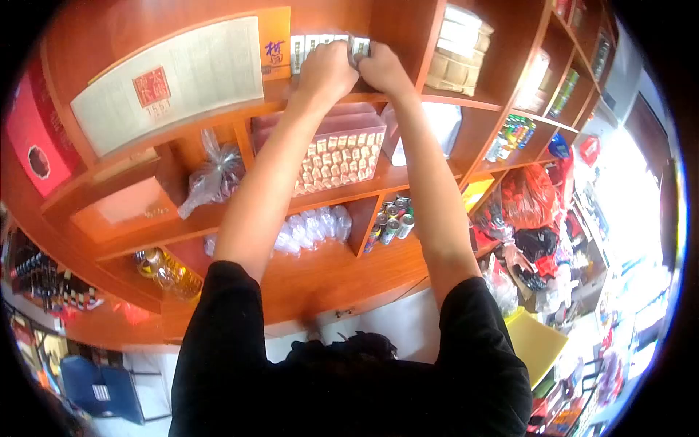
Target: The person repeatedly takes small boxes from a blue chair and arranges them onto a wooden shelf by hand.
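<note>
Though the left hand [329, 71] and right hand [380, 68] curl at white boxes [312, 43], top centre of frame, their grasp is hidden; the boxes look light, stiff, best pinched side-on.

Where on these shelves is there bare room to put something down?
The widest bare patch is the lower wooden surface, in front of the clear packets and cans. Up top, a gap shows between the right hand and the wooden upright. It's crowded around the small white boxes by the left hand and around the gold-patterned box below.
</note>
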A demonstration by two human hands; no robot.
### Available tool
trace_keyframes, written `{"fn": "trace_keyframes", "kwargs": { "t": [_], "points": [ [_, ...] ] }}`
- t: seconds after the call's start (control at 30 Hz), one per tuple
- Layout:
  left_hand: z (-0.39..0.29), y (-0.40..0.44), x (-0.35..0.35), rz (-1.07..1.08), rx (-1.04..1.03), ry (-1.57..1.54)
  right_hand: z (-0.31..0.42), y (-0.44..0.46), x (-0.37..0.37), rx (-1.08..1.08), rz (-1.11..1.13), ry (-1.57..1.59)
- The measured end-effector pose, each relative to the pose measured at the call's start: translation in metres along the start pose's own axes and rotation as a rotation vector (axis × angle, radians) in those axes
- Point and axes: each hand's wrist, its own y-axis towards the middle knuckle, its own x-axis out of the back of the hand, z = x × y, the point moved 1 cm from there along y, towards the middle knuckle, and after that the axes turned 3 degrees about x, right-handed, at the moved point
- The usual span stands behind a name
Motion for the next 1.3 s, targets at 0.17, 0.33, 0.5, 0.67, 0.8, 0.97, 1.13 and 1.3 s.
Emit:
{"fn": "trace_keyframes", "kwargs": {
  "t": [0.17, 0.33, 0.5, 0.67, 0.8, 0.97, 1.13, 1.3],
  "points": [
    [0.007, -0.002, -0.007, -0.026, 0.014, 0.100, -0.043, 0.041, -0.023, -0.010, 0.176, 0.068],
    [0.003, -0.004, -0.010, -0.039, 0.052, 0.176, -0.045, 0.044, -0.027, -0.049, 0.240, 0.109],
    [0.001, -0.017, -0.004, -0.120, 0.037, 0.289, -0.044, 0.048, -0.033, -0.031, 0.320, 0.053],
    [-0.013, -0.041, -0.002, -0.235, -0.025, 0.223, -0.060, 0.052, -0.039, 0.078, 0.313, 0.166],
    [-0.013, -0.109, 0.014, -0.376, -0.247, -0.103, -0.084, 0.066, -0.051, 0.149, 0.356, 0.372],
    [0.060, -0.340, 0.032, -0.264, 0.128, 0.025, -0.139, 0.106, -0.064, 0.124, 0.377, 0.236],
    [0.115, -0.737, 0.061, -0.091, 1.158, 0.067, -0.170, 0.136, -0.057, 0.008, 0.543, 0.279],
    [-0.007, -1.037, 0.073, -0.202, 2.104, 0.062, -0.178, 0.142, -0.036, 0.306, 0.146, -0.140]
  ]
}}
